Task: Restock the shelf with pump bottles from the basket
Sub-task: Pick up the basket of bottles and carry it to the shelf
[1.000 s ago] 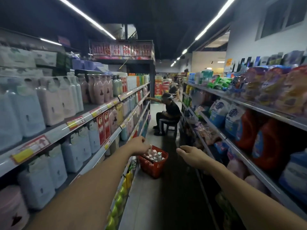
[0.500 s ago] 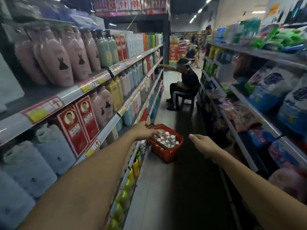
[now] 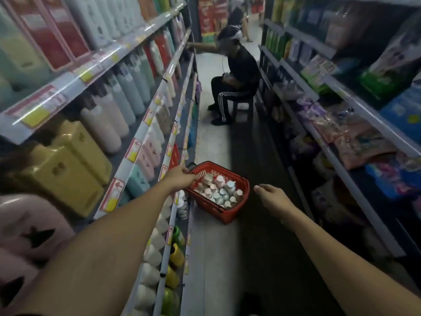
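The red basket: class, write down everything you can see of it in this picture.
The basket is red, apparently plastic, with slotted walls and a dark handle folded down along its rim. It stands upright on the pale aisle floor, close beside the foot of the left shelving. Pump bottles with pink, white and pale blue tops fill it. The left hand reaches over its near-left rim; contact is unclear.

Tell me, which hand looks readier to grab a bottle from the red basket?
Left, probably: the left hand is at the rim of the red plastic basket, beside the pump bottles. The right hand hovers off to its side.
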`<state>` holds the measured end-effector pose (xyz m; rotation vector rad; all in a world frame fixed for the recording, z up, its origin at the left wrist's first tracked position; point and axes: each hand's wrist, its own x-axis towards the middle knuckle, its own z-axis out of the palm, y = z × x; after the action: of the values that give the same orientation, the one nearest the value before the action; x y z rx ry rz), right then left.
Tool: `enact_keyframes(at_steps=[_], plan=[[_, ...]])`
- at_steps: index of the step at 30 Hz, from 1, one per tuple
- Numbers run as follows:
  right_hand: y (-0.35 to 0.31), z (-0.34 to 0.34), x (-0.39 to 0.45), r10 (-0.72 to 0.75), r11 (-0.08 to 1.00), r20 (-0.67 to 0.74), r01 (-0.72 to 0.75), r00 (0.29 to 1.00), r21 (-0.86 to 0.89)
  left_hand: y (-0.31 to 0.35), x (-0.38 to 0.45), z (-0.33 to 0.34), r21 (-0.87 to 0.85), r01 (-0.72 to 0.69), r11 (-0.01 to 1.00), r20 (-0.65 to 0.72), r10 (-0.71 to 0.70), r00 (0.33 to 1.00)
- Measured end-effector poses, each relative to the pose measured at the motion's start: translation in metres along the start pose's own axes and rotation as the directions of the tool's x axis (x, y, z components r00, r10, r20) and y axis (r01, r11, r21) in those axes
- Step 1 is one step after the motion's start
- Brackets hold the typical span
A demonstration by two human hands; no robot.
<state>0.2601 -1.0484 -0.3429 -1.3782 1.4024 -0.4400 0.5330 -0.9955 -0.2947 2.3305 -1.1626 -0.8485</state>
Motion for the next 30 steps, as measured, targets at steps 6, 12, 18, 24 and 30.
enact_keyframes(at_steps=[6,12,18,24,30], plan=[[0.003,0.025,0.205,0.135,0.988,-0.024,-0.133,0.991,0.082,0.006,0.212,0.032,0.021,0.047,0.999,0.025,-0.048,0.999],[0.033,0.059,0.399,0.394,0.904,0.012,-0.39,0.919,0.173,-0.017,0.427,0.074,0.066,0.205,0.976,0.064,-0.209,0.976],[0.085,0.1,0.51,0.61,0.773,-0.073,-0.573,0.789,0.271,-0.065,0.574,0.128,0.199,0.196,0.96,0.158,-0.229,0.961],[0.157,0.162,0.596,0.721,0.686,-0.222,-0.634,0.656,0.357,-0.147,0.699,0.188,0.339,0.148,0.929,0.194,-0.223,0.955],[0.234,0.227,0.638,0.804,0.595,-0.33,-0.676,0.495,0.435,-0.215,0.778,0.239,0.437,0.152,0.886,0.153,-0.24,0.959]])
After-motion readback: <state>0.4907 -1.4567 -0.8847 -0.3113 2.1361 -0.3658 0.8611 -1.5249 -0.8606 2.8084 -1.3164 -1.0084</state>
